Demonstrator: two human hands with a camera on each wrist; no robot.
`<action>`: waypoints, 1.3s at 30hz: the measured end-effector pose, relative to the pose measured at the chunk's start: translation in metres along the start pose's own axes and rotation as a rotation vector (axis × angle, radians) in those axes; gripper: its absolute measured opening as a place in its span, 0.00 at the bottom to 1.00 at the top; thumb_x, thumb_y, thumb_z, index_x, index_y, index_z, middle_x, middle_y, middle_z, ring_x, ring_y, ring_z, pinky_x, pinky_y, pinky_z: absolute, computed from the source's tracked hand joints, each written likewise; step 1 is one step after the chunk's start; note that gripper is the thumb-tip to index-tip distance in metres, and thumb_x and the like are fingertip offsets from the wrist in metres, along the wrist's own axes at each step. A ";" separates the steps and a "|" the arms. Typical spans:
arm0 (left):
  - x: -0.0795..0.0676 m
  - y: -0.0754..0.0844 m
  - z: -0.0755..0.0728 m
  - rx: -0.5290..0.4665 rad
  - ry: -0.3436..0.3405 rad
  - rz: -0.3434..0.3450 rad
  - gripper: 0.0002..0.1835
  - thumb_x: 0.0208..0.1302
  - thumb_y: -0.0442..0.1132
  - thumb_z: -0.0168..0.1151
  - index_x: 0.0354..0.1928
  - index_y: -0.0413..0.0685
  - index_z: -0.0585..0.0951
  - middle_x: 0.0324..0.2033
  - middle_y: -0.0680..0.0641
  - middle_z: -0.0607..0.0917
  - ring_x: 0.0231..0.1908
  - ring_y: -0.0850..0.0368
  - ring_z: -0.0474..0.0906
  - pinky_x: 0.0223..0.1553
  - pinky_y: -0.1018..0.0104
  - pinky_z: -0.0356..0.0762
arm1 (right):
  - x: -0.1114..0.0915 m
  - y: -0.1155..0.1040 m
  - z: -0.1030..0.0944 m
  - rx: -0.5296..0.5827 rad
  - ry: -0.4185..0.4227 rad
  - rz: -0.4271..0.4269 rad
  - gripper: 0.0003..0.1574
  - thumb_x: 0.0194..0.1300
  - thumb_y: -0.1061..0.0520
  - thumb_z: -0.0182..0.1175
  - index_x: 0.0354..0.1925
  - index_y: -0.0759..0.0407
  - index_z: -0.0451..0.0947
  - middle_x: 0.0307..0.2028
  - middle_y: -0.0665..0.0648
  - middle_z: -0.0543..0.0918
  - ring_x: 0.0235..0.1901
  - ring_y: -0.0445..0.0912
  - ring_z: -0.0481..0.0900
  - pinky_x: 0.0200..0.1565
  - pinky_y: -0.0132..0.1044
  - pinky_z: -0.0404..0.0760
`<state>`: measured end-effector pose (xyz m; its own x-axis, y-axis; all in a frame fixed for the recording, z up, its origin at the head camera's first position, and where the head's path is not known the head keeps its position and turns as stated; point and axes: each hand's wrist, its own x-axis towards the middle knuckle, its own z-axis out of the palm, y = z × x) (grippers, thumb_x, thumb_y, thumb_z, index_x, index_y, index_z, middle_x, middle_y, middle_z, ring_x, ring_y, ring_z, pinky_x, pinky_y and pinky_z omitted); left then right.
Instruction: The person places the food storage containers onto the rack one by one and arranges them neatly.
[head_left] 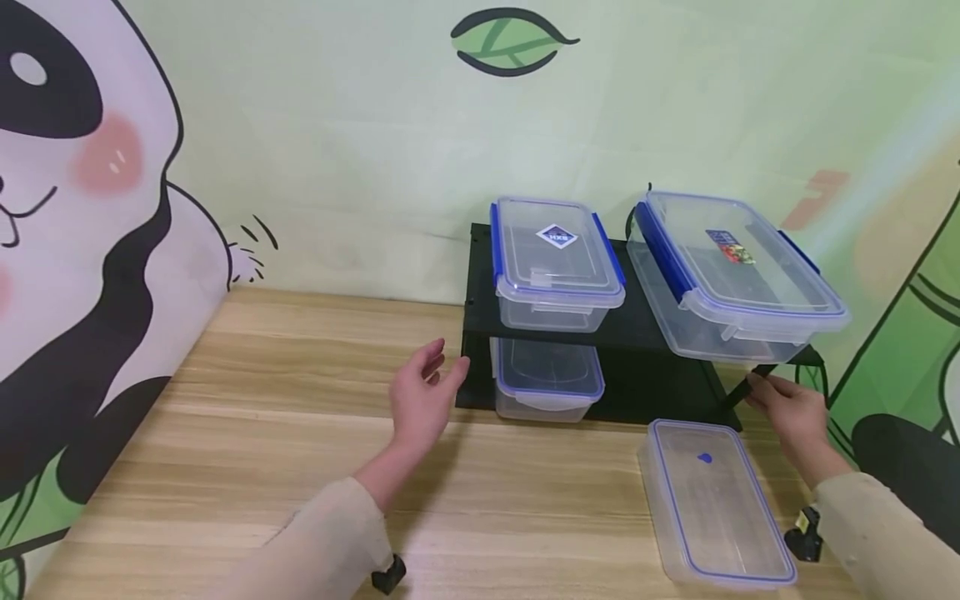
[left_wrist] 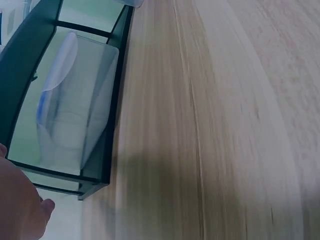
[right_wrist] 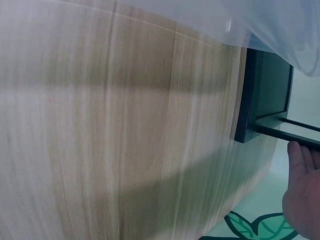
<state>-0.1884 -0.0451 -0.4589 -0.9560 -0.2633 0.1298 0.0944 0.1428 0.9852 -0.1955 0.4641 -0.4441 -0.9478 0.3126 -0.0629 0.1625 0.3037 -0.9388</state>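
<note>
A black two-tier rack (head_left: 652,383) stands on the wooden table against the backdrop. My left hand (head_left: 423,396) is beside its left end, fingers loosely bent with nothing in them; the left wrist view shows part of that hand (left_wrist: 22,205) near the frame. At the rack's right end, the fingers of my right hand (head_left: 795,417) touch the slim upright post (right_wrist: 285,134). On the top shelf sit a clear food container (head_left: 558,258) with blue clips and a larger one (head_left: 742,267), which juts past the front edge. A smaller lidded container (head_left: 551,383) sits on the lower shelf.
Another clear lidded container (head_left: 720,508) lies on the table (head_left: 300,400) in front of the rack's right end, close to my right forearm. A printed backdrop (head_left: 337,150) with a panda and leaves rises behind the table.
</note>
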 end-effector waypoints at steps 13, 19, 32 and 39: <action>0.009 -0.009 0.032 -0.016 0.107 -0.037 0.29 0.70 0.45 0.75 0.70 0.45 0.81 0.67 0.43 0.82 0.66 0.44 0.81 0.67 0.52 0.80 | 0.002 0.002 0.001 0.017 0.027 0.018 0.40 0.81 0.54 0.60 0.74 0.80 0.59 0.32 0.30 0.85 0.31 0.25 0.86 0.40 0.23 0.86; 0.013 -0.008 0.044 -0.031 0.183 -0.082 0.25 0.69 0.47 0.76 0.65 0.51 0.86 0.62 0.46 0.86 0.62 0.47 0.85 0.64 0.53 0.82 | -0.001 -0.002 -0.002 -0.045 -0.006 0.022 0.45 0.81 0.49 0.59 0.76 0.79 0.57 0.33 0.28 0.84 0.32 0.23 0.85 0.42 0.20 0.84; 0.015 -0.003 0.057 -0.034 0.279 -0.119 0.19 0.66 0.50 0.77 0.56 0.52 0.91 0.51 0.45 0.91 0.56 0.47 0.88 0.63 0.51 0.82 | -0.017 -0.011 -0.008 -0.376 -0.107 0.041 0.53 0.81 0.31 0.49 0.81 0.69 0.54 0.74 0.74 0.63 0.45 0.24 0.83 0.70 0.64 0.69; 0.017 -0.003 0.059 -0.034 0.312 -0.114 0.16 0.67 0.48 0.77 0.53 0.51 0.92 0.50 0.46 0.92 0.56 0.48 0.88 0.63 0.53 0.82 | -0.038 -0.015 -0.018 -0.471 -0.196 0.049 0.55 0.82 0.30 0.48 0.82 0.70 0.50 0.73 0.77 0.67 0.49 0.30 0.83 0.68 0.73 0.67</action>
<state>-0.2209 0.0064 -0.4661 -0.8303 -0.5558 0.0414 0.0062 0.0650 0.9979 -0.1573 0.4642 -0.4216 -0.9622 0.1755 -0.2082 0.2714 0.6796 -0.6815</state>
